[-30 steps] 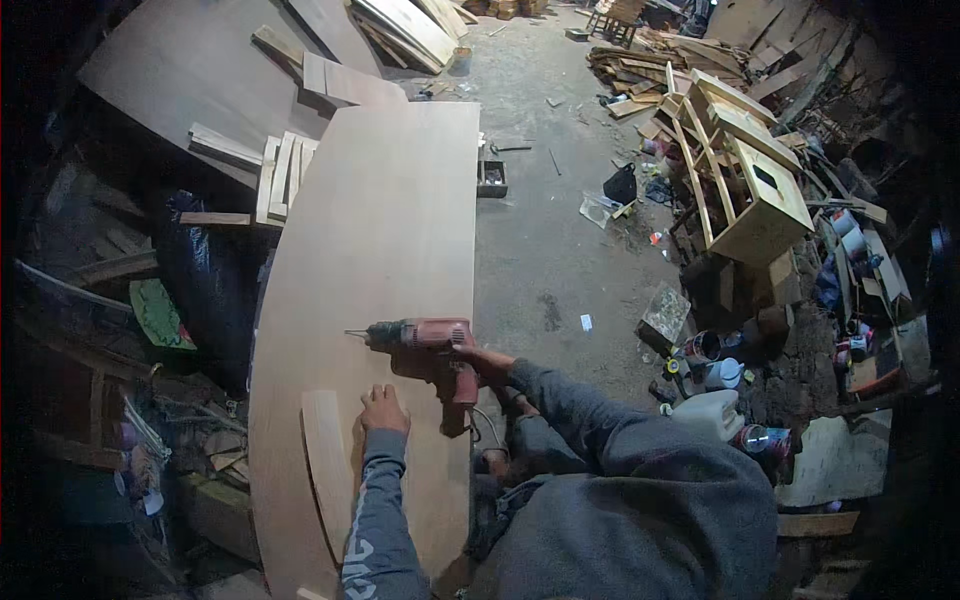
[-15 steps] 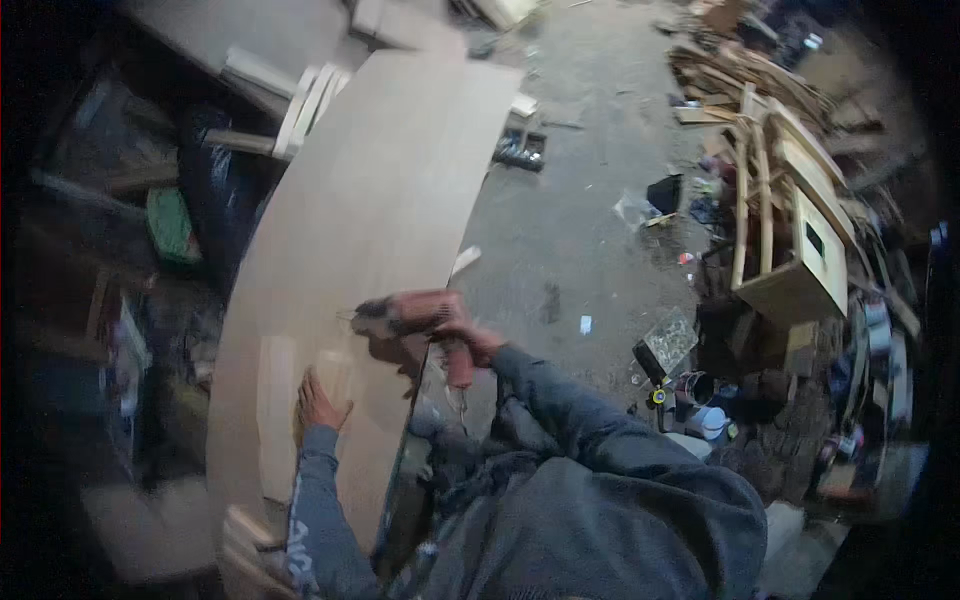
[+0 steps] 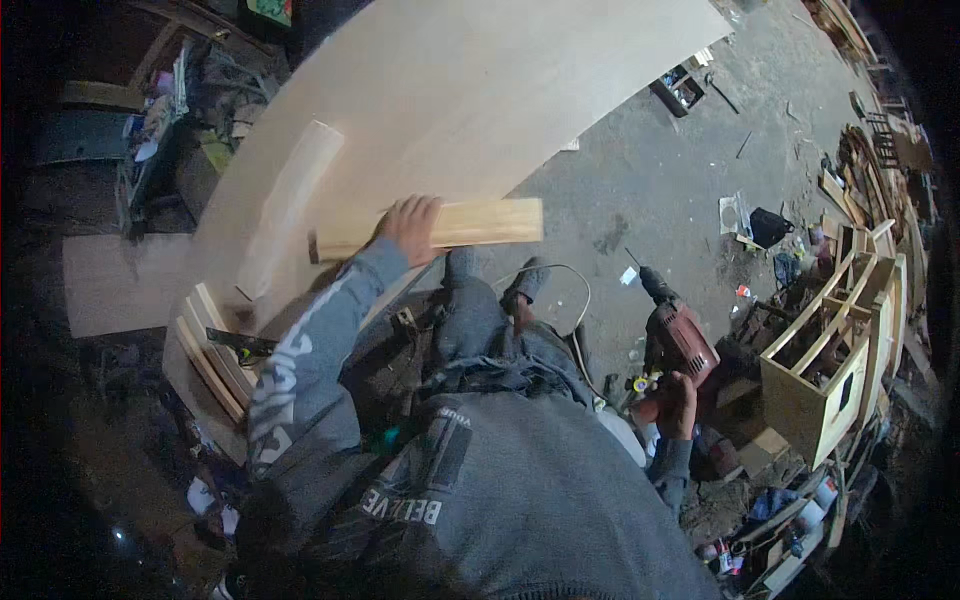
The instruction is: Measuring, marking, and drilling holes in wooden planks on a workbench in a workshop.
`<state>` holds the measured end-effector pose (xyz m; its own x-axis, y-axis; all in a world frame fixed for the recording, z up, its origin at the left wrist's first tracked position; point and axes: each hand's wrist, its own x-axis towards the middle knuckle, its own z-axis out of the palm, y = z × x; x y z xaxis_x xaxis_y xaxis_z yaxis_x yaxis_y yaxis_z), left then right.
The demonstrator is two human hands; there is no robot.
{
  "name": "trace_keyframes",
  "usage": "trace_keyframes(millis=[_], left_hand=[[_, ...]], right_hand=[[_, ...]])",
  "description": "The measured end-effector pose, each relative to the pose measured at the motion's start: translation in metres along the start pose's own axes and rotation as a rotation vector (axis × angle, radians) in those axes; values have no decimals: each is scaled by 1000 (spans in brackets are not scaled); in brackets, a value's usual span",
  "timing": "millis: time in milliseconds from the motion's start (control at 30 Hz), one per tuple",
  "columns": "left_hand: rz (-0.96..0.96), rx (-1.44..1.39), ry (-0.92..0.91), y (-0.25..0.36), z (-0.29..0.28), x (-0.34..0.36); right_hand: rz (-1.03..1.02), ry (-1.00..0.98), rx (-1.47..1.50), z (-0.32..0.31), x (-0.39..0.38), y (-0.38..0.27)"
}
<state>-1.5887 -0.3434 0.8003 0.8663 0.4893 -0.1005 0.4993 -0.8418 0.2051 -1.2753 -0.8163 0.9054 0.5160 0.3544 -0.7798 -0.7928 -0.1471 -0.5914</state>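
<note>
My left hand (image 3: 408,230) is wrapped over the middle of a short wooden board (image 3: 490,222), which lies crosswise. The board's right end juts past the edge of a large pale panel (image 3: 440,110); whether it rests on the panel or is lifted is hard to tell. Off to my right, away from the panel, my right hand (image 3: 680,403) grips a red power drill (image 3: 686,340) by its handle, and the bit points up and away. A longer wooden strip (image 3: 292,210) lies flat on the panel, left of my left hand.
Narrow wooden pieces (image 3: 212,355) sit at the panel's near left corner. A pale cable (image 3: 580,290) curves past my feet. At right stands a wooden frame-like cabinet (image 3: 820,400) among scraps. An open tray (image 3: 678,92) lies on the floor beyond the panel.
The short board has turned from lengthwise to crosswise under my left hand and shifted toward the panel's edge. My right hand has carried the drill off the panel to the right.
</note>
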Motion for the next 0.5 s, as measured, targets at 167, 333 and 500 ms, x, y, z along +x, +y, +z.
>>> trace_keyframes(millis=[167, 333, 500], left_hand=[[361, 197, -115, -4, -17, 49], [392, 136, -454, -28, -28, 60], [548, 59, -314, -44, -22, 69]], right_hand=[[-166, 271, -772, 52, -56, -19], [-170, 101, -768, 161, -116, -47], [-241, -198, -1003, 271, -134, -78]])
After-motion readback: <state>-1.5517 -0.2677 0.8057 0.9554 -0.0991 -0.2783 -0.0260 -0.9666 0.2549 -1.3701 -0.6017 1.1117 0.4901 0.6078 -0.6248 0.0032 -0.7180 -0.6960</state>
